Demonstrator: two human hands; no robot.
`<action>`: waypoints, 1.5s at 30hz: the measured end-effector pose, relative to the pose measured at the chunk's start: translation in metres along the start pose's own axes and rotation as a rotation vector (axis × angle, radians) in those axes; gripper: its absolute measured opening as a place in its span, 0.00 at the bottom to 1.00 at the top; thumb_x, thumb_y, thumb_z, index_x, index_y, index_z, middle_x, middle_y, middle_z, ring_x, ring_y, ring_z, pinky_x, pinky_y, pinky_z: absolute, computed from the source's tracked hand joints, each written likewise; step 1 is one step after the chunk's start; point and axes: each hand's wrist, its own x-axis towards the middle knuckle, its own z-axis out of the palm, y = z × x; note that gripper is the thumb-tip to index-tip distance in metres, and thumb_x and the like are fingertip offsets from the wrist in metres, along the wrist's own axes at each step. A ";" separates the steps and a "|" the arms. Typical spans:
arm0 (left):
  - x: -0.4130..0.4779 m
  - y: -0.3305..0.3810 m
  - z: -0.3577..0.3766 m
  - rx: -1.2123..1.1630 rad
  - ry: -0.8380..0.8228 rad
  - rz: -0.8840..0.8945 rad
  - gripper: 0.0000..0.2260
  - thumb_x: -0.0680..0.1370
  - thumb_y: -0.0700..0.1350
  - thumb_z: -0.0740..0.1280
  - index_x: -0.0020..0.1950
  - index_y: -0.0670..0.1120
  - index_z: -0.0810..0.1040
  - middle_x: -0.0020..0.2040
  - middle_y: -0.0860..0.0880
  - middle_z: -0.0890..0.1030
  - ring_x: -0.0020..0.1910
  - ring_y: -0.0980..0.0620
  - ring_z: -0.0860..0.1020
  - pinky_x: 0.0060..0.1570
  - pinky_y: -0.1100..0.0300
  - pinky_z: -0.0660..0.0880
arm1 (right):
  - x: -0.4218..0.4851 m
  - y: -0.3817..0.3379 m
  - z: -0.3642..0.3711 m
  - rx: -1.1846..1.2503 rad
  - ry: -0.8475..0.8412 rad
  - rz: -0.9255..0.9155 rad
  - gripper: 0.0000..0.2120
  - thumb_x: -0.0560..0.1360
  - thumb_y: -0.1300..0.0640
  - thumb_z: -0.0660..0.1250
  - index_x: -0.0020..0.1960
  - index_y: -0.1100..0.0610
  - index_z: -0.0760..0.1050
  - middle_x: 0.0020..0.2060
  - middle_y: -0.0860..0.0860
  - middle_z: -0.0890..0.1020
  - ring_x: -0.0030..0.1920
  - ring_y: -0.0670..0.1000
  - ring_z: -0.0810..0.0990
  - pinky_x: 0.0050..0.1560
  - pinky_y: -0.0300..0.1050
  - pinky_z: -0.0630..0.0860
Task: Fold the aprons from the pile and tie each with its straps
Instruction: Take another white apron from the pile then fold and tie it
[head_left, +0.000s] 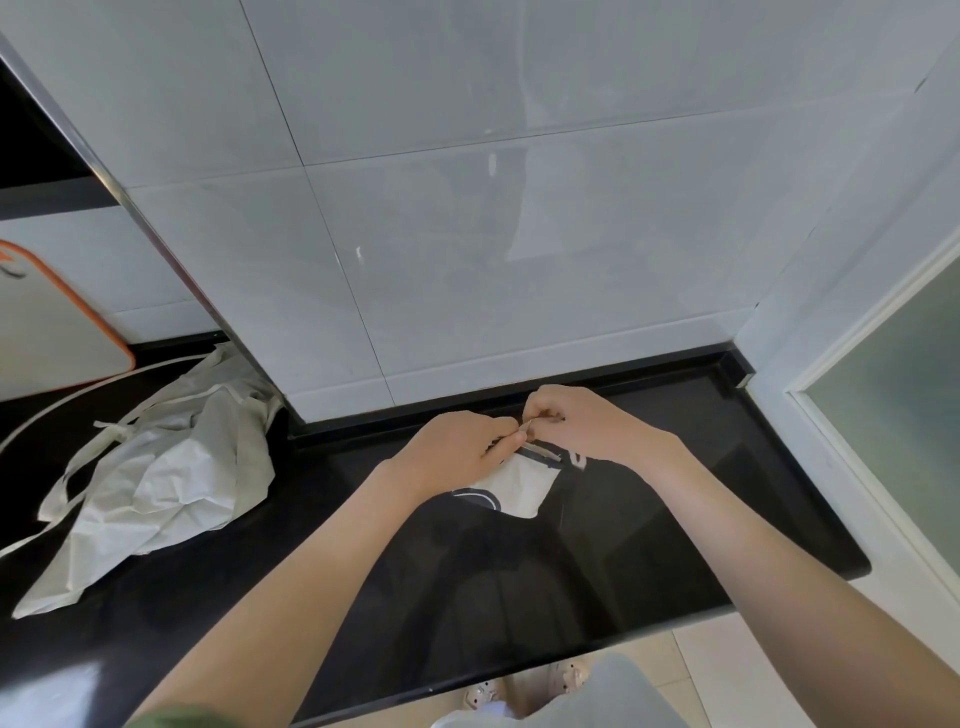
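Head view: our left hand (457, 447) and right hand (589, 423) both pinch the strap (543, 450) on a folded apron (519, 486); the pile (166, 467) awaits folding.

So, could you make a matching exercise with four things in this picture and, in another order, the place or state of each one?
Things:
1. pile of aprons
2. folded apron
3. orange-rimmed board
4. strap

Places or states:
a. at the far left edge of the view
b. pinched between the left hand and the right hand
c. crumpled, with loose straps trailing
d. a small white packet, partly under the hands

Pairs: 1-c, 2-d, 3-a, 4-b
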 end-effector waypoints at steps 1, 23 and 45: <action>0.001 -0.001 0.002 0.033 -0.006 -0.004 0.15 0.84 0.53 0.51 0.40 0.51 0.65 0.31 0.53 0.69 0.31 0.54 0.69 0.33 0.58 0.62 | 0.001 -0.001 0.000 -0.012 0.018 -0.007 0.07 0.78 0.57 0.61 0.43 0.53 0.75 0.43 0.45 0.75 0.44 0.46 0.75 0.41 0.37 0.68; 0.018 -0.005 0.011 -0.175 0.569 -0.032 0.13 0.83 0.45 0.56 0.44 0.43 0.74 0.33 0.51 0.71 0.31 0.52 0.68 0.32 0.58 0.66 | -0.017 0.015 -0.013 -0.148 -0.326 0.236 0.10 0.77 0.58 0.60 0.52 0.60 0.78 0.49 0.52 0.80 0.49 0.51 0.78 0.51 0.44 0.71; 0.002 0.016 -0.016 -0.832 0.490 -0.102 0.14 0.84 0.46 0.53 0.40 0.50 0.70 0.33 0.57 0.69 0.33 0.60 0.67 0.36 0.67 0.64 | -0.001 0.020 -0.005 1.222 -0.156 0.071 0.12 0.75 0.58 0.69 0.58 0.60 0.79 0.50 0.56 0.74 0.47 0.53 0.71 0.47 0.41 0.69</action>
